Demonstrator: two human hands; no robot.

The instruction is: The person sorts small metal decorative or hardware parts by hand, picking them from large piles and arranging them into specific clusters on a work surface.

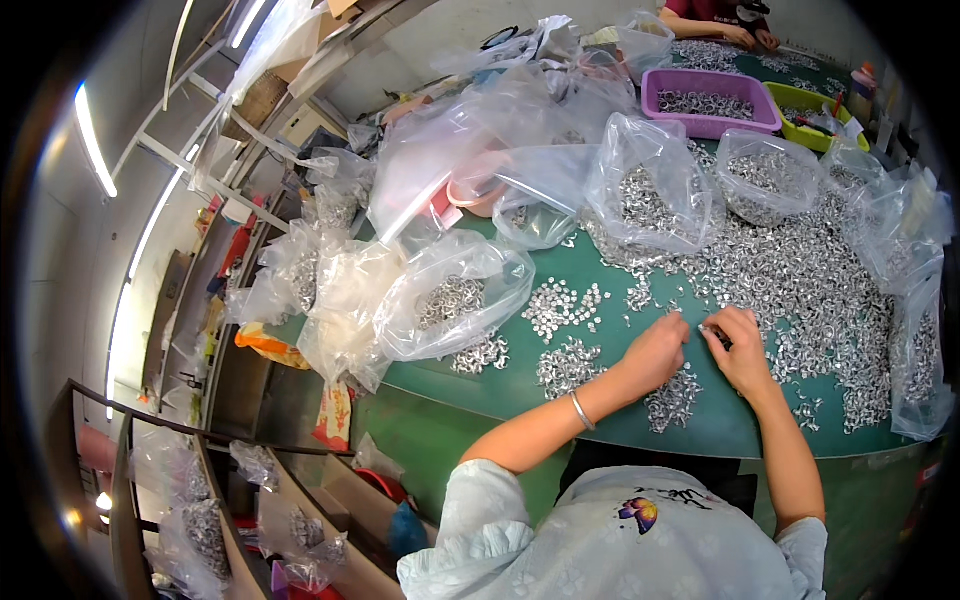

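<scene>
My left hand (657, 350), with a bangle (582, 410) on its wrist, is over the green table, its fingers curled together; what they hold, if anything, is too small to make out. Close beside it, my right hand (737, 348) is pinched at the left edge of a broad spread of small silvery metal pieces (800, 280). Something small and dark shows at its fingertips. Below the hands lies a little heap of curved metal pieces (673, 400). Left of them are another heap (568, 367) and a patch of small roundish pieces (562, 308).
Clear plastic bags of metal pieces (650, 195) stand behind the hands, and another bag (455, 295) sits at the left. Farther back are a purple basket (710, 127) and a yellow-green basket (795, 97). Another person's hands (745, 38) work at the far table. Shelves with bags (205, 530) stand lower left.
</scene>
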